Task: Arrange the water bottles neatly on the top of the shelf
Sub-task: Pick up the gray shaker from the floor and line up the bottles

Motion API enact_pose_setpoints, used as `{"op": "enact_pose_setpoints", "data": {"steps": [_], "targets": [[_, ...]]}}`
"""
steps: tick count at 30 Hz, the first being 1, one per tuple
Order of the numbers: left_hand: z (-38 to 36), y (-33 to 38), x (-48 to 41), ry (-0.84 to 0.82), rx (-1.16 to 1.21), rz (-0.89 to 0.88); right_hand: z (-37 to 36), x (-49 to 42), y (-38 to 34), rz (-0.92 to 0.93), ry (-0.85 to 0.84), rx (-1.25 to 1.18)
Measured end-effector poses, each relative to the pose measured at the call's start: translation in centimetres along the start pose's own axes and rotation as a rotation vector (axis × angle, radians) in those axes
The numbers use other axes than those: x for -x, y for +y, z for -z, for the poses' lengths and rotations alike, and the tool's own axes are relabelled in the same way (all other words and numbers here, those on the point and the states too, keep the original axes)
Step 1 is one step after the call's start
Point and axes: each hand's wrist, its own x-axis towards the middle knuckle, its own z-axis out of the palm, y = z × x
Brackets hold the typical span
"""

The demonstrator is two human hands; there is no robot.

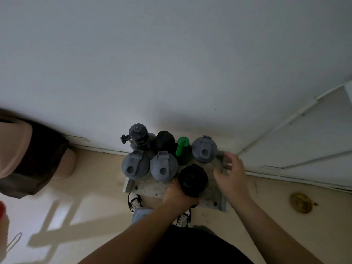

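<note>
Several water bottles stand on the grey shelf top [213, 197], seen from above. At the back are a dark bottle with a strap [138, 133], a black-capped bottle [164, 141], a green-capped bottle [182, 144] and a grey flip-lid bottle [204, 149]. Two more grey flip-lid bottles [135, 164] [163, 166] stand in front. My left hand [179, 195] grips a black-lidded bottle [192, 178] at the shelf's front. My right hand [231, 173] hovers over the shelf's right side with fingers apart, holding nothing.
The shelf stands against a white wall [171, 63]. A white door [304, 141] is at the right. A brass floor fitting [302, 202] lies on the beige floor. A brown and pink object [28, 157] fills the left. My shoes [135, 201] are below the shelf.
</note>
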Motion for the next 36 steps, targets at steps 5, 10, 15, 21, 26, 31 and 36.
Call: {"op": "enact_pose_setpoints", "data": {"steps": [5, 10, 15, 21, 26, 31, 36], "targets": [[1.1, 2.1, 1.9, 0.029, -0.005, -0.085, -1.7, 2.3, -0.6, -0.729, -0.566, -0.397], [1.5, 0.6, 1.5, -0.026, 0.055, -0.024, -4.0, 2.0, 0.4, -0.645, -0.444, -0.533], [2.6, 0.1, 1.8, -0.040, 0.328, 0.181, -4.7, 0.9, -0.1, -0.516, -0.447, -0.477], [4.4, -0.4, 3.3, 0.041, 0.600, 0.287, -5.6, 0.1, -0.8, -0.561, -0.416, -0.522], [6.0, 0.7, 5.8, 0.225, 0.837, 0.216, -6.5, 0.4, -0.5, -0.669, -0.482, -0.631], [6.9, 1.9, 5.2, 0.242, 1.060, 0.282, -7.9, 0.4, -0.6, -0.654, -0.382, -0.642], [7.0, 1.6, 5.2, 0.224, 1.166, 0.225, -8.6, 0.6, -0.6, -0.655, -0.308, -0.756]]}}
